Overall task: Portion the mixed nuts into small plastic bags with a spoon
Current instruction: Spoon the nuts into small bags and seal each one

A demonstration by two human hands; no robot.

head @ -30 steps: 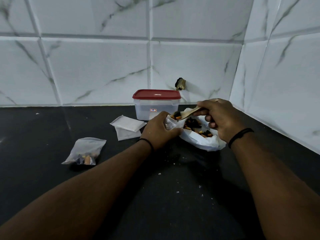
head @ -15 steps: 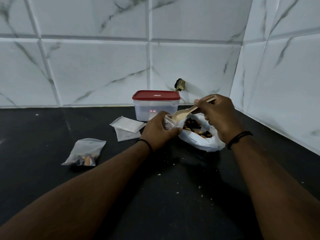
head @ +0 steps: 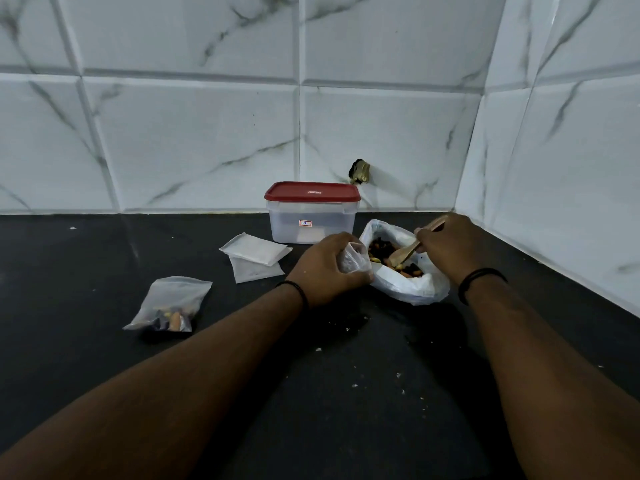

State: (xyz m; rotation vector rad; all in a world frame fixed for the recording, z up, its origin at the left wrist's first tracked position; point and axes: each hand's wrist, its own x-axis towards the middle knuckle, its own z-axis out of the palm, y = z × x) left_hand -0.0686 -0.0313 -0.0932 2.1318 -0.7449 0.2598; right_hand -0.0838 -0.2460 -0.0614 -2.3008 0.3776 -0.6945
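1. Left hand (head: 323, 268): curled round a small clear bag (head: 354, 258), gripping it just left of the white bag (head: 408, 282), on the black counter (head: 104, 258).
2. Right hand (head: 448, 249): pinching the handle of a wooden spoon (head: 403, 255); bowl of spoon down among the nuts (head: 379, 249) inside the white bag.
3. White bag: mouth open, resting on the counter near the corner of the tiled wall (head: 194, 140).
4. Filled bag (head: 171, 304): lying flat on the counter, well left of both hands, nuts gathered at its near end.
5. Empty bags (head: 254, 256): stacked between filled bag and tub (head: 311, 216).
6. Tub: red lid on, against the wall, behind the left hand.
7. Crumbs (head: 346, 329): scattered on the counter between the forearms.
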